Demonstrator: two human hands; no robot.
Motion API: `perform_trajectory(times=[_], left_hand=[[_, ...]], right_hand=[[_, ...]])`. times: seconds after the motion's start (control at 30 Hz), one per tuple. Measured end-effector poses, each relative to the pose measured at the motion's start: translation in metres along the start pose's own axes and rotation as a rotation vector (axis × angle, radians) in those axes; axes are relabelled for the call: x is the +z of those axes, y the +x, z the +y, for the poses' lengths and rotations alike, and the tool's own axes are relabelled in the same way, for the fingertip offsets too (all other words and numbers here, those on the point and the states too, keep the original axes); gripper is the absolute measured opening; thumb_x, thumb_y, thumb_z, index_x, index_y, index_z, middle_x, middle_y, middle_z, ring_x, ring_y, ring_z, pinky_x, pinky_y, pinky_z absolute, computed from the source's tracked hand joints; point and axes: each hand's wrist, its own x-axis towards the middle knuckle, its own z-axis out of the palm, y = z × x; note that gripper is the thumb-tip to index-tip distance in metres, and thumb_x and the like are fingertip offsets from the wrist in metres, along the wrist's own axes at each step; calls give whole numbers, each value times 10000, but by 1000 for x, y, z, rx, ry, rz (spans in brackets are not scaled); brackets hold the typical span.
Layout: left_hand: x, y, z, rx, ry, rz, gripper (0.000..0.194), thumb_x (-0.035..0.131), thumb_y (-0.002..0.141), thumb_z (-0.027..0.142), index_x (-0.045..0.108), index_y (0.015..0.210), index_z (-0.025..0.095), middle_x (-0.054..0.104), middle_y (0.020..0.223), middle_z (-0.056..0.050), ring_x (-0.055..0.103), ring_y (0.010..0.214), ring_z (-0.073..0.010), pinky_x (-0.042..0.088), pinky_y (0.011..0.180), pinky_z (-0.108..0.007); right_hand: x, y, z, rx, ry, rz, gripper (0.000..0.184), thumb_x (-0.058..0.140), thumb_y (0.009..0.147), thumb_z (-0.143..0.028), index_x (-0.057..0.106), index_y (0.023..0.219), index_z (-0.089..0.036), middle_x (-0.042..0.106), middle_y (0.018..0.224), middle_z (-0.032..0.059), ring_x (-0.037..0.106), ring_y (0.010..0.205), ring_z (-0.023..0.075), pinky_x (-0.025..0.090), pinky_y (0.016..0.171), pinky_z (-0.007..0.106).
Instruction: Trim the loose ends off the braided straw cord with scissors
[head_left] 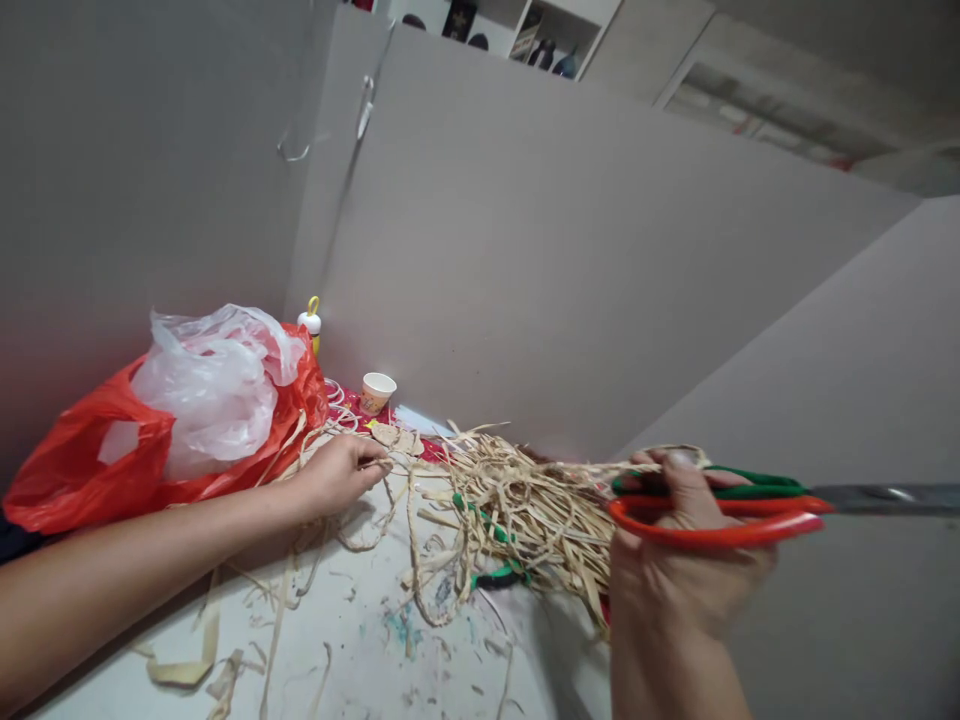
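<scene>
My left hand (339, 478) is closed in a pinch at the left of the pile, its fingertips on a thin tan cord (411, 520) of straw-like fibre that loops down over the table. On the right, my right hand (686, 585) is raised with its fingers through the handles of a pair of scissors (724, 537), one loop orange-red and the other green. The scissor blades point right, towards the frame's edge. A light strand runs from the pile to the right thumb and fingers. Between my hands lies a loose heap of dry fibre strips (551, 510).
Green-handled pliers (499, 578) lie partly under the strips. Behind stand a paper cup (376, 393) and a white-topped bottle (310, 322). A red plastic bag (97, 450) with a clear bag (225, 400) sits at left. Grey panels (525, 230) enclose the table (360, 640), littered with scraps.
</scene>
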Motion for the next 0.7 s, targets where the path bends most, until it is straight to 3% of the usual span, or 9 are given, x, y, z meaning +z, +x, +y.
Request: perform_trajectory(times=[0.17, 0.27, 0.43, 0.5, 0.6, 0.7], left_hand=[[-8, 8, 7, -88, -198, -33, 99, 688, 655, 256, 686, 658, 158, 537, 552, 14, 415, 513, -93, 287, 495, -207], [-15, 9, 19, -217, -329, -75, 201, 734, 621, 265, 707, 790, 160, 430, 477, 55, 294, 431, -57, 184, 427, -193], [-27, 13, 31, -342, -572, -140, 253, 769, 616, 347, 607, 622, 153, 271, 465, 89, 164, 406, -26, 69, 416, -193], [-31, 15, 35, -301, -587, -75, 268, 774, 623, 346, 587, 587, 158, 264, 470, 84, 164, 405, -23, 69, 414, -199], [-35, 16, 42, -142, -555, 130, 193, 745, 666, 342, 656, 664, 171, 346, 480, 58, 201, 404, -26, 92, 406, -208], [-41, 13, 55, 38, -482, 256, 150, 700, 716, 325, 706, 778, 188, 453, 529, 29, 267, 419, -34, 127, 405, -207]], right_hand=[[-10, 23, -4, -82, 70, 154, 239, 704, 489, -82, 521, 610, -177, 615, 576, -27, 602, 552, 122, 519, 518, 244], [-15, 29, -2, -98, 57, 176, 229, 690, 481, -84, 530, 615, -178, 618, 571, -29, 601, 538, 129, 516, 506, 254], [-18, 36, 2, -145, 56, 223, 211, 662, 471, -74, 524, 582, -188, 602, 559, -26, 598, 532, 138, 497, 469, 260], [-21, 42, 3, -159, 48, 292, 197, 627, 464, -69, 505, 548, -197, 588, 534, -15, 581, 509, 143, 462, 412, 252], [-25, 49, 5, -152, 41, 356, 186, 585, 470, -60, 477, 502, -208, 572, 508, 4, 554, 492, 142, 412, 353, 230], [-28, 51, 9, -188, 40, 330, 199, 583, 494, -50, 468, 484, -212, 557, 512, 5, 556, 511, 138, 429, 378, 243]])
